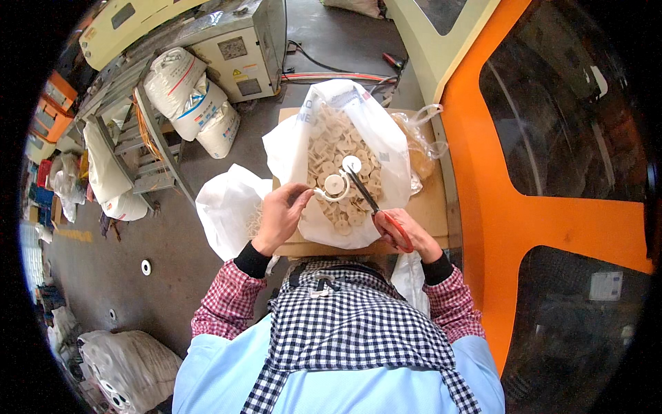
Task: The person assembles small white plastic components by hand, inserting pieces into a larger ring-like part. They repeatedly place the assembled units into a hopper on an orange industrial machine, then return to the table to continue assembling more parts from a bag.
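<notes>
Head view: white plastic piece (334,184) sits over the middle of the open bag (286,153), between the hands, just beyond the left fingertips and left of the scissors (365,189). Left hand (281,215) has the end of its curved strip pinched between thumb and index, gap narrow, other fingers curled under. Right hand (401,231) is closed around the scissors' red handles; dark blades angle up-left, tips at a second white disc (352,163). Can't tell if the blades touch it, or if that disc is joined to the held piece. Both forearms come up from below, elbows out, wrists turned inward over the near edge of the bag. Piece is smooth, matte, a flat round disc plus a thin arc. Bag is thin white film, crumpled rim, loaded with cream molded parts (336,141), many disc-shaped. It rests on a flat brown worktop (433,217). Second white bag (231,207) at left, wrinkled, thin stringy scraps (255,224) by its right side. Sleeves (227,297) red-and-white check, black knit cuffs (252,260).
</notes>
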`<act>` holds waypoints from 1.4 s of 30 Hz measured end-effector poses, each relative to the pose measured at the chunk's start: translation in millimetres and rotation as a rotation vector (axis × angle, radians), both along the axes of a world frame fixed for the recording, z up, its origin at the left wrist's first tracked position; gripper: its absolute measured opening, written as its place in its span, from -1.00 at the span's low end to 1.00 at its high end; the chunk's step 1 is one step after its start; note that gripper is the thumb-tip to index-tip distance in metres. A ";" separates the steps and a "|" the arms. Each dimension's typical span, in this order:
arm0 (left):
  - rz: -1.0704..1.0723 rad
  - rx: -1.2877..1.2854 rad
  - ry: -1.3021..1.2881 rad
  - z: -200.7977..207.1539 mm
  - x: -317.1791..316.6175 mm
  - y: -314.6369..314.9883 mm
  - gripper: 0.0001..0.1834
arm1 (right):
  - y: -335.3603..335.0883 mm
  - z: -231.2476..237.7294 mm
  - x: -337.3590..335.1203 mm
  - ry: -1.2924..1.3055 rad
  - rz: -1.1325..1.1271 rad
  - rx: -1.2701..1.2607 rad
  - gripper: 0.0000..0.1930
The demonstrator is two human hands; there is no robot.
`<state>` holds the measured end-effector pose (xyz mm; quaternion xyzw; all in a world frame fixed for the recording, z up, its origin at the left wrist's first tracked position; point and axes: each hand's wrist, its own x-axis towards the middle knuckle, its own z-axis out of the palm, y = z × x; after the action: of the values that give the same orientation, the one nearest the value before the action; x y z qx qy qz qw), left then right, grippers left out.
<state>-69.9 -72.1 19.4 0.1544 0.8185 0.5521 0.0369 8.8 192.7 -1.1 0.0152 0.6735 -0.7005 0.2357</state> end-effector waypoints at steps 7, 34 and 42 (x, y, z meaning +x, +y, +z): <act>-0.039 0.037 0.057 -10.3 -9.1 -0.4 -0.83 | 17.6 -7.4 -8.0 0.134 0.184 0.296 -0.53; -0.026 0.001 0.105 -7.2 -18.9 5.4 -0.82 | -8.7 35.0 -11.4 0.186 0.087 0.590 -0.48; -0.030 0.004 0.103 -11.2 -20.0 7.5 -0.82 | -9.7 47.6 -13.9 0.082 0.157 0.792 -0.44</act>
<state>-89.9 -64.6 8.2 0.1948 0.8160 0.5443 0.0025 -5.1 183.0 46.5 0.0253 0.8992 -0.3666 0.2376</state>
